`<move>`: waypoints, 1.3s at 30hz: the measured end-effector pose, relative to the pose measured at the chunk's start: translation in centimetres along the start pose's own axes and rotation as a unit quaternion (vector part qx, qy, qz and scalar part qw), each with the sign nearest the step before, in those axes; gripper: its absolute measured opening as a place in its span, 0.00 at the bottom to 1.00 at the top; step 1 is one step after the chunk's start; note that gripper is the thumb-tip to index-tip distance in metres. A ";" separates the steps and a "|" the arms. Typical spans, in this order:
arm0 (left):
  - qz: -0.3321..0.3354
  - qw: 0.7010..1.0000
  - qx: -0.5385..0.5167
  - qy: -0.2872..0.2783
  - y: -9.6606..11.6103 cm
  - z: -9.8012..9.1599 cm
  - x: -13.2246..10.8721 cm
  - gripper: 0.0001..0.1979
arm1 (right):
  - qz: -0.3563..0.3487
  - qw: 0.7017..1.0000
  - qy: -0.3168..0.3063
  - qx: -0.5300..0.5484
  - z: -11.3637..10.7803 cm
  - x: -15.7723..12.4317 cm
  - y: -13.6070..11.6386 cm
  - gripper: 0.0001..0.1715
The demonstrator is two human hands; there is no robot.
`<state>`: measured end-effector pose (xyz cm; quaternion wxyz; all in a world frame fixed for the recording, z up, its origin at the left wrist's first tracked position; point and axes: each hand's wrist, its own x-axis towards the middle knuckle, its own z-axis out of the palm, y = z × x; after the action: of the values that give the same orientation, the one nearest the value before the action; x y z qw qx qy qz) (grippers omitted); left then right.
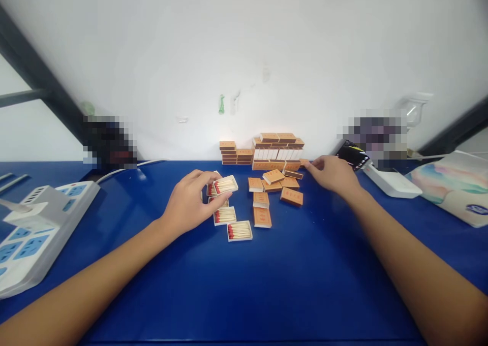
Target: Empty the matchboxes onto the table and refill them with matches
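Note:
My left hand (192, 198) pinches a small white matchbox tray (225, 184) filled with red-tipped matches, between thumb and fingers. Below it on the blue table lie more trays of matches, among them one tray (224, 215) by my thumb and another tray (240, 230) nearer me. To the right, my right hand (333, 173) has its thumb and fingertips closed at the end of an orange matchbox (304, 162) beside the large stack. Several loose orange matchboxes lie between my hands, one box (292, 196) set apart at the right and another box (262, 217) in front.
Against the wall stand a large stack of matchboxes (278, 153) and a lower stack (235, 155). A power strip (49, 229) lies at left with a cable. At right are a phone (353, 155), a white device (394, 181) and a tissue pack (453, 188).

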<state>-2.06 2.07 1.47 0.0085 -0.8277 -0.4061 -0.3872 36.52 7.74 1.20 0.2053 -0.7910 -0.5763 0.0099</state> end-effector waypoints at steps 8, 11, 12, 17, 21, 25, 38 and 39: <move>0.011 0.996 0.046 -0.073 -0.7 -0.8 2.7 0.13 | -0.028 0.996 -0.033 -0.080 -2.5 -2.1 -1.5 0.24; 0.016 0.982 0.072 -0.172 -0.9 -0.2 4.5 0.16 | -0.049 0.995 -0.050 -0.073 -2.4 -2.4 -2.0 0.25; 0.019 0.977 0.075 -0.197 -0.9 0.2 5.1 0.16 | -0.056 0.994 -0.058 -0.071 -2.3 -2.5 -2.1 0.26; 0.028 0.968 0.088 -0.233 -1.5 2.3 6.7 0.15 | -0.090 0.991 -0.082 -0.055 -1.4 -2.6 -2.2 0.29; 0.035 0.964 0.082 -0.249 -1.7 3.2 6.3 0.13 | -0.091 0.991 -0.088 -0.046 -0.8 -2.4 -1.9 0.26; 0.033 0.975 0.074 -0.206 -1.0 1.9 4.3 0.18 | -0.082 0.990 -0.100 -0.048 -0.5 -2.2 -1.8 0.24; 0.153 0.986 0.046 -0.053 -1.1 -0.4 0.2 0.07 | -0.045 0.996 -0.074 0.010 0.6 -2.1 -2.1 0.29; 0.158 0.985 0.045 -0.047 -1.2 -0.2 0.2 0.07 | -0.040 0.996 -0.071 0.020 0.7 -2.1 -2.1 0.28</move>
<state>-2.94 2.92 1.35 0.0880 -0.8975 -0.2869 -0.3232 33.74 6.53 0.79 0.1795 -0.7601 -0.6206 0.0692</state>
